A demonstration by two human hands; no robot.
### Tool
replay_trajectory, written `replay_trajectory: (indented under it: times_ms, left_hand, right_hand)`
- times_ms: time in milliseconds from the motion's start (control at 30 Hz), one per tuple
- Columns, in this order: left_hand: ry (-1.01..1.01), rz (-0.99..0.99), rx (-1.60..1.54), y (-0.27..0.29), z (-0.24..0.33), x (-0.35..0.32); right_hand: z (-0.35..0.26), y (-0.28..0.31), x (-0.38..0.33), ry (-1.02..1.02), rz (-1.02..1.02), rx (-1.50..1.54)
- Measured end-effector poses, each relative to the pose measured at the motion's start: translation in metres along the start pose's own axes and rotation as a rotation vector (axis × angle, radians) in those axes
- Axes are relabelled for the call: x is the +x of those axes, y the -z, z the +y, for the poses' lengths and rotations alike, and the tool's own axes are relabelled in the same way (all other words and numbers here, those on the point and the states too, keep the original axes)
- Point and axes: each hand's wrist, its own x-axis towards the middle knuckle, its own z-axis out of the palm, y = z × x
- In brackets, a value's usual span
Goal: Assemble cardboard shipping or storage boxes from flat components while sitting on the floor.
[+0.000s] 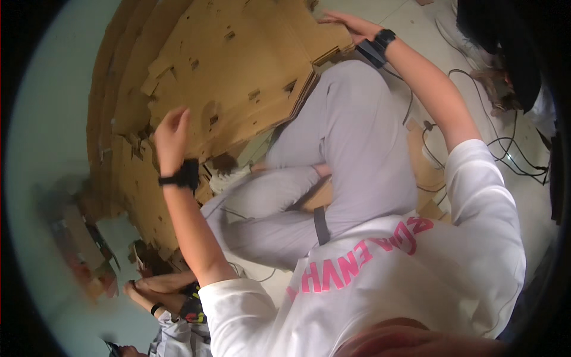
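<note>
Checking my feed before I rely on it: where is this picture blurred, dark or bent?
Head view: corners black around the fisheye circle; cardboard sheets bowed along the left; clutter at lower left smeared; left hand slightly soft; mid-sheet slots fairly distinct.

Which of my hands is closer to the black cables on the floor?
Right. Your right hand is at the right edge of the cardboard, on the black cables' side; your left hand is farther off, toward the cardboard's left.
</note>
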Motion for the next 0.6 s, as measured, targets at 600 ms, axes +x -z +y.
replay_trajectory:
  times_ms: [600]
  left_hand:
    - [0.622, 0.218, -1.484, -0.103, -0.187, -0.059]
  right_hand:
    - [-0.029, -0.047, -0.039, -0.101, 0.373, -0.022]
